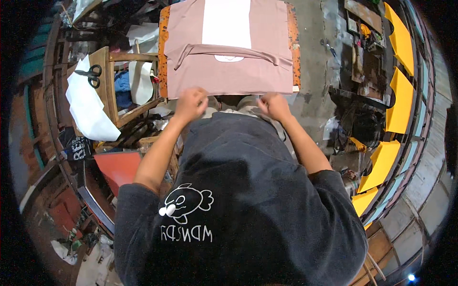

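A mauve fabric piece (pixel 229 78) lies spread over a board with orange, speckled side edges (pixel 163 52). One layer is folded back in a rolled band across its middle, and a white rectangular sheet (pixel 226 24) lies on its far part. Just below the band, a small white patch with a dark mark shows partly. My left hand (pixel 192 103) is closed at the fabric's near left edge. At the near right edge, my right hand (pixel 275 106) is closed with its fingertips pinched. Both hands appear to grip the hem, though the fingertips are partly hidden.
Black scissors (pixel 90 75) lie on white sheets (pixel 90 107) at the left, beside a wooden frame (pixel 112 86). A red panel (pixel 117 167) leans nearer me. Yellow pieces (pixel 400 105) hang along the right side, past dark clutter (pixel 365 119) on the floor.
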Motion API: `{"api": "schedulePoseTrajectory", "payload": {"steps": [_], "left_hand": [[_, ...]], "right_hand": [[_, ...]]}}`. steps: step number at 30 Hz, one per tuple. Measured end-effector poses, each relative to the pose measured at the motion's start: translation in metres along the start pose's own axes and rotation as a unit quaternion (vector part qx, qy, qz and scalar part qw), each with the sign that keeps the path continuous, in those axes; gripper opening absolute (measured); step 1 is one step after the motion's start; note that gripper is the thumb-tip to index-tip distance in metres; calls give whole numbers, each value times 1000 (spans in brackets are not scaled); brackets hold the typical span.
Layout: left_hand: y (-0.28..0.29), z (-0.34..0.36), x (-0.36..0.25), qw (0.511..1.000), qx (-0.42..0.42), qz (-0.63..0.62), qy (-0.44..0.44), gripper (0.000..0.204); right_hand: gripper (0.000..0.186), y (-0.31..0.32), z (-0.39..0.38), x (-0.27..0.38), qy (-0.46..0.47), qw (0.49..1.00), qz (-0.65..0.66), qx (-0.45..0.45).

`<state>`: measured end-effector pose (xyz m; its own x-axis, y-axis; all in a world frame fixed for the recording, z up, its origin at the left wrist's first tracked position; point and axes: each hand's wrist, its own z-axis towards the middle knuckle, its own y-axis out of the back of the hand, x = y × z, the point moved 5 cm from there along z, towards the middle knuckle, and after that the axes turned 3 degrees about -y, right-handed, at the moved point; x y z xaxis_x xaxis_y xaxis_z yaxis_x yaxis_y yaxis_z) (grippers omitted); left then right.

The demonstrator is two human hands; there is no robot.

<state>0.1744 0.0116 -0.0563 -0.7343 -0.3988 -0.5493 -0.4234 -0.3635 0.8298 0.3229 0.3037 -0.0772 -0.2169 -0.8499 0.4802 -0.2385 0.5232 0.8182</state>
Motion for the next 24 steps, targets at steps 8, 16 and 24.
{"api": "schedulePoseTrajectory", "payload": {"steps": [8, 16, 24], "left_hand": [[3, -6, 225, 759, -307, -283, 500, 23], [23, 31, 172, 834, -182, -80, 515, 39], [17, 32, 188, 902, -128, -58, 408, 32]], "right_hand": [[59, 53, 77, -133, -342, 905, 114, -228], [41, 49, 77, -123, -350, 916, 55, -188], [28, 65, 80, -126, -271, 941, 76, -186]]}}
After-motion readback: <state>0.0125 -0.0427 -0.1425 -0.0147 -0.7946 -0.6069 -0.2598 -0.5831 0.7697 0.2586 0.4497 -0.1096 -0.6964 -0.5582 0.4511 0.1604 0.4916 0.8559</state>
